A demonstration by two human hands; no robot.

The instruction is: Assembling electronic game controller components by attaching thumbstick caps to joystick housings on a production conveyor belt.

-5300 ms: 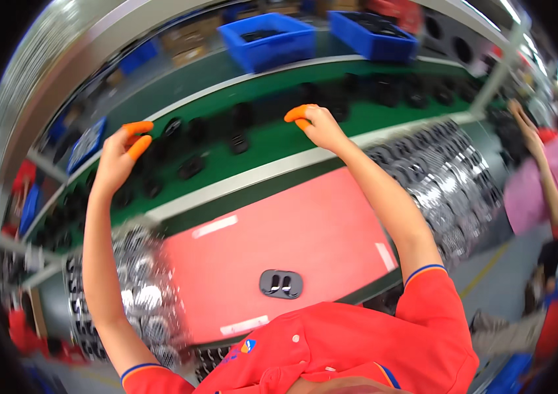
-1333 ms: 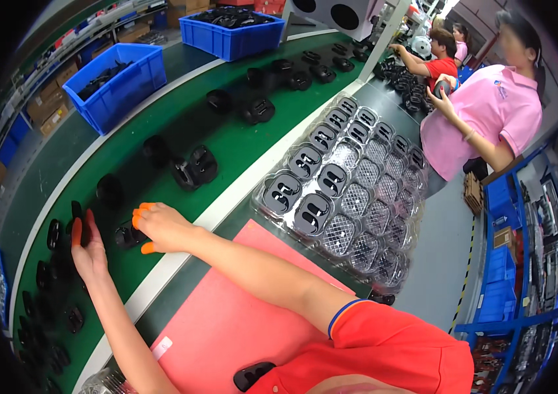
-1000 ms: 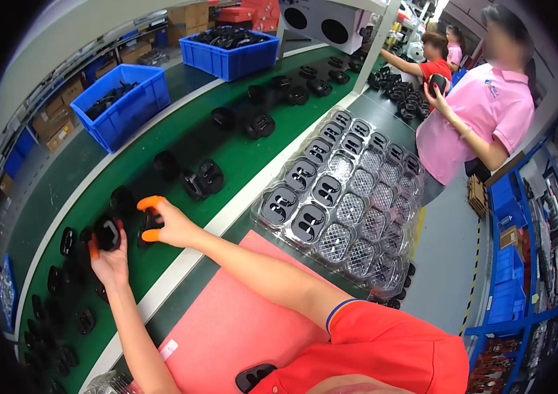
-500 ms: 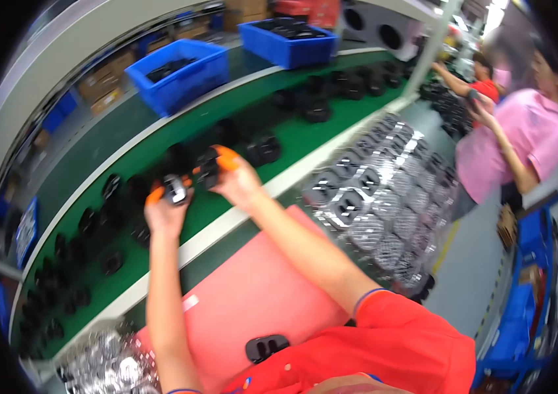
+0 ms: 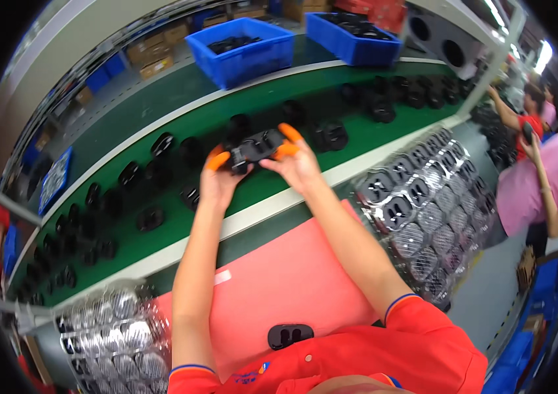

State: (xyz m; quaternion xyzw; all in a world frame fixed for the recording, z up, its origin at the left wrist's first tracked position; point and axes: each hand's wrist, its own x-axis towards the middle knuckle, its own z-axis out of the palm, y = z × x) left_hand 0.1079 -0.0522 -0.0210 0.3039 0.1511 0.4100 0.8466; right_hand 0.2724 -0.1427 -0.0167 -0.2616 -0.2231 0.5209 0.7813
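Both my hands are raised over the green conveyor belt [image 5: 239, 190], with orange covers on some fingertips. Between them is a dark piece, a black plastic part [image 5: 267, 142] with rounded recesses. My left hand [image 5: 218, 187] is closed on its left end, where a smaller glossy black piece [image 5: 238, 159] shows. The right end is gripped by my right hand [image 5: 298, 164], thumb below and fingers above. Whether the two pieces are joined or only touching, I cannot tell. Close to me, a black oval part [image 5: 290, 336] lies on the pink sheet [image 5: 259, 295].
Several black parts [image 5: 151, 218] stand along the belt. Beyond it are two blue bins [image 5: 243, 62] of black pieces. Clear blister trays [image 5: 423, 210] hold parts at right; more trays [image 5: 118, 335] are at lower left. A person in pink [image 5: 535, 177] works at far right.
My hands have come together: the pieces held apart before now meet between them. The view has shifted, so the belt and bins appear farther right.
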